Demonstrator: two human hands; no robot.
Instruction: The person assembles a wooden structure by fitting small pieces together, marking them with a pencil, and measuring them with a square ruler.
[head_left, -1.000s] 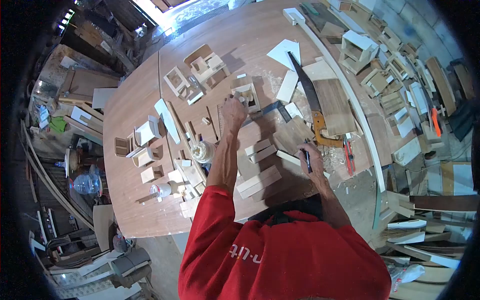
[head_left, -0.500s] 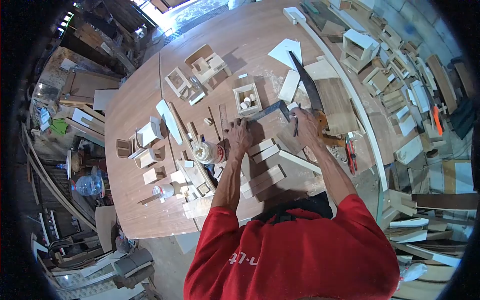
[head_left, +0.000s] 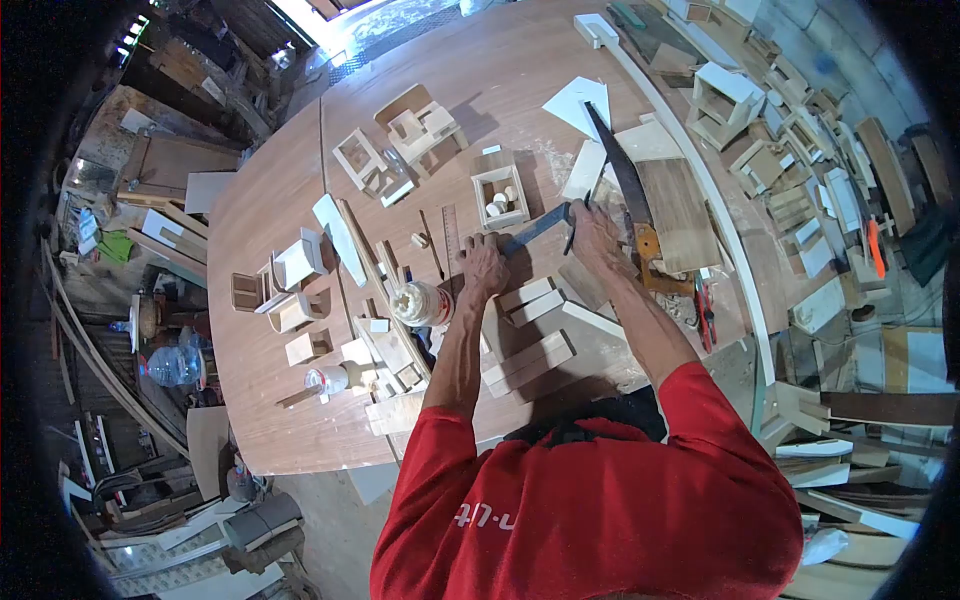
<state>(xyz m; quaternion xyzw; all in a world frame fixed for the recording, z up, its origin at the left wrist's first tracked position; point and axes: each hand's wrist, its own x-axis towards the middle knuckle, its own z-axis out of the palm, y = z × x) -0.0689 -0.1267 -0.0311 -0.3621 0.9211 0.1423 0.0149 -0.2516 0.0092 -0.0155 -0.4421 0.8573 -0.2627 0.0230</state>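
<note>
A dark metal square [head_left: 535,230] spans the gap between my hands, its long blade slanting up to the right. Curled at the blade's left end are the fingers of my left hand [head_left: 485,268]. My right hand [head_left: 598,240] closes at the other end, by the corner; a thin dark tip sticks up beyond its fingers, and I cannot tell what it is. Just right of that hand lies a handsaw [head_left: 625,170] with a wooden handle. An open jar of pale paste [head_left: 422,303] stands against my left forearm. Wooden strips [head_left: 530,362] lie between my forearms.
Ahead is a small wooden box [head_left: 499,195] with round white pieces inside. Small wooden chair-like assemblies [head_left: 420,130] stand farther left. A long pale strip [head_left: 690,160] runs along the right side, near red-handled pliers [head_left: 706,315]. A second jar [head_left: 326,380] sits front left.
My right hand has shifted slightly up and left along the square. The white piece at its fingertips no longer shows. My left hand has barely moved.
</note>
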